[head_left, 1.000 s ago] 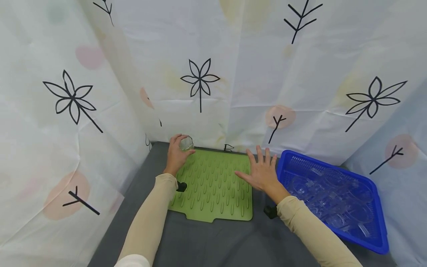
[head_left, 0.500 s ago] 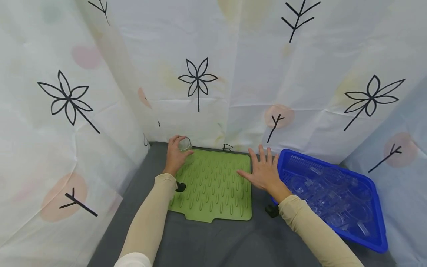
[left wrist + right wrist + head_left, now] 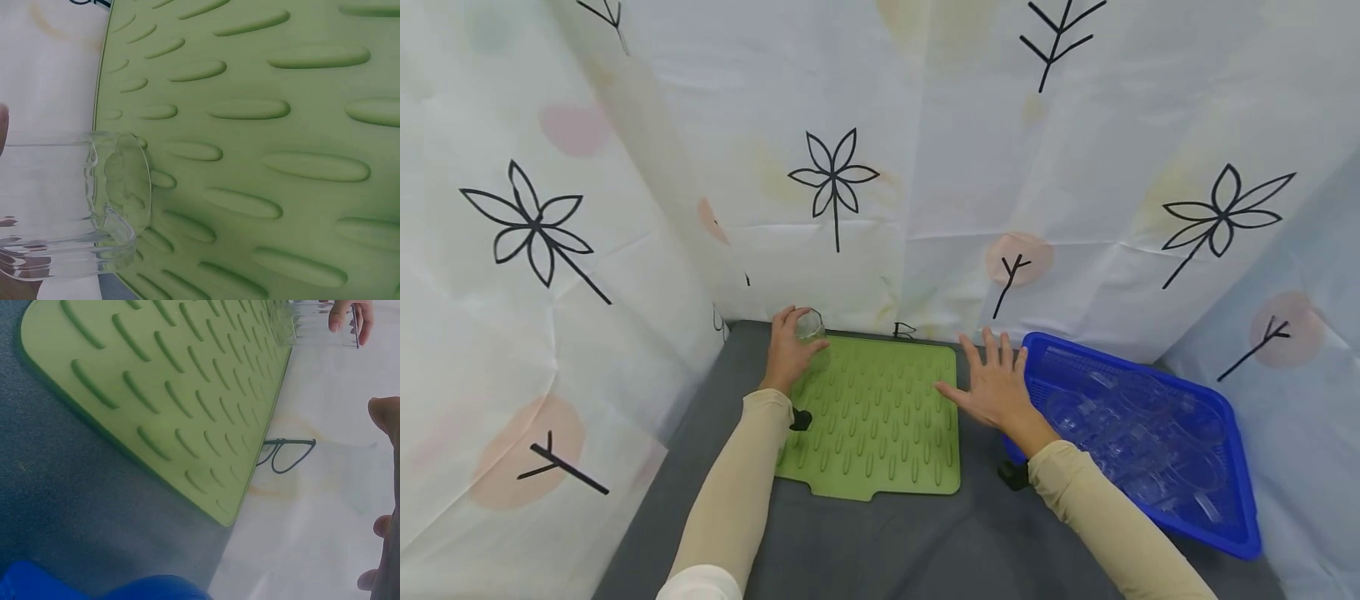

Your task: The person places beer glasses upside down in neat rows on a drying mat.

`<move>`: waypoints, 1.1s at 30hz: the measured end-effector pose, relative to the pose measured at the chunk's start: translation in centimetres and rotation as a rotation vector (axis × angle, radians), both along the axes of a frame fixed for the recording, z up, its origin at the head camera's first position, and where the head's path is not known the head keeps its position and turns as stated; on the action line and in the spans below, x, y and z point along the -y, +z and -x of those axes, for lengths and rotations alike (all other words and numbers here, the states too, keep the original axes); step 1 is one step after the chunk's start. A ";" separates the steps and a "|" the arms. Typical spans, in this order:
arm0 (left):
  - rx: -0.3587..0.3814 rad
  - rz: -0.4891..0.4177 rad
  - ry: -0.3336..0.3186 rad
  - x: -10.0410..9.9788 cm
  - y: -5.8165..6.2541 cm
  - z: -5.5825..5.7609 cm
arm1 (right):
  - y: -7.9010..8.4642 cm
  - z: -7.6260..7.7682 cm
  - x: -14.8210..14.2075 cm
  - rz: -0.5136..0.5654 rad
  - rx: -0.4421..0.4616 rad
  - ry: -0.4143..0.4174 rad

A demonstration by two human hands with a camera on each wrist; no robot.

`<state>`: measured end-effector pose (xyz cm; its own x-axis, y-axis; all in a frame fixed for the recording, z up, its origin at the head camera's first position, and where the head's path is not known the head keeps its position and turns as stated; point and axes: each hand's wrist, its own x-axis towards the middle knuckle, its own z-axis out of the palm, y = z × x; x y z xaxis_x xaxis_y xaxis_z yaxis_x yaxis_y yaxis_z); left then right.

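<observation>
Grip, left hand [image 3: 787, 350]: curled round clear glass [image 3: 810, 325], parted to its width
Grip, right hand [image 3: 996, 390]: spread wide, holding nothing
Glass: at green mat [image 3: 880, 417]'s 11 o'clock corner
Hidden: glass's 9 o'clock side, behind left hand

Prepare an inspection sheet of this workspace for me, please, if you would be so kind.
Surface: dark grey tabletop, with a ridged green mat lying on it.
Job's things: clear cup at the mat's far left corner; whether it bears on the mat is hard to tell. Blue plastic basket to the right, holding several overlapping clear vessels, too tangled to count.
Clutter: nothing seen.
Hands: left hand grips the cup; right hand is spread and holds nothing, near the mat's right edge and the basket.
Cables: nothing seen.
Surroundings: pale curtain with printed flowers and twigs.
</observation>
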<state>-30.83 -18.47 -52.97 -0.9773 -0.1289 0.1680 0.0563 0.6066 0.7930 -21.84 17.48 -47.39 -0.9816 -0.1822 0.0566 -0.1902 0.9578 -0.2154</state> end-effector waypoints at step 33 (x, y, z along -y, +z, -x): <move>0.281 0.027 -0.002 4.9 -6.1 -4.0 | 0.3 -0.1 -1.5 -0.005 0.042 -0.002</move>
<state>-26.86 -23.34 -59.11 -0.9862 -0.1264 -0.1067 -0.1629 0.6281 0.7609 -21.72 18.97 -47.08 -0.9834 -0.1808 0.0147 -0.1797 0.9592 -0.2183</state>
